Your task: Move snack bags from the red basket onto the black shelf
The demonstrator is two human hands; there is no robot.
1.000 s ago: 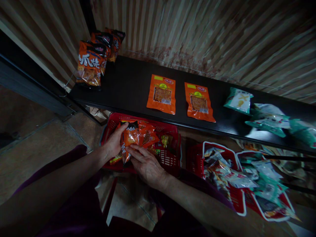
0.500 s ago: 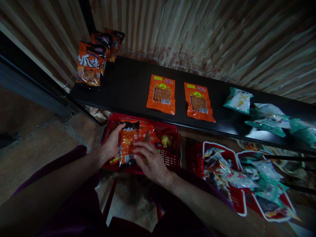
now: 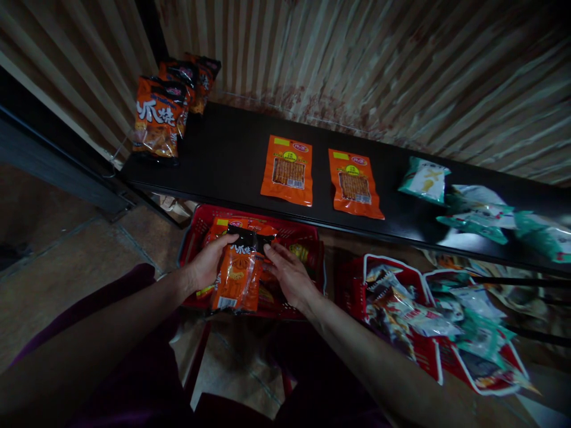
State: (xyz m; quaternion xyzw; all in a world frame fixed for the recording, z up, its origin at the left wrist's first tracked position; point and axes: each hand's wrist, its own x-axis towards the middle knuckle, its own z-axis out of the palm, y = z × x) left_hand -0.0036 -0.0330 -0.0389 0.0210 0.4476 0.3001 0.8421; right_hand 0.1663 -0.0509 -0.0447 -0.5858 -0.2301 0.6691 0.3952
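An orange and black snack bag [image 3: 238, 270] is held upright over a red basket [image 3: 207, 214]. My left hand [image 3: 209, 261] grips its upper left edge, thumb on the front. At its upper right, my right hand [image 3: 289, 273] is closed on a black top corner, thumb in front. Whether that corner belongs to the same bag or to a second one behind it, I cannot tell. Below and behind the bag, more orange packets [image 3: 223, 223] lie in the basket, partly hidden. A dark packet with a yellow-green picture [image 3: 300, 252] is on the right.
On the black shelf [image 3: 223, 160] stand several matching snack bags [image 3: 158, 122] at the left. Two flat orange packets [image 3: 288, 169] [image 3: 355, 183] lie mid-shelf, with green and white bags [image 3: 426, 180] farther right. Two red baskets of bags [image 3: 428, 353] [image 3: 502, 389] sit below.
The snack bag has been turned more upright and squared toward me. My right hand has moved from its lower right side up to the top right corner. The view has shifted slightly.
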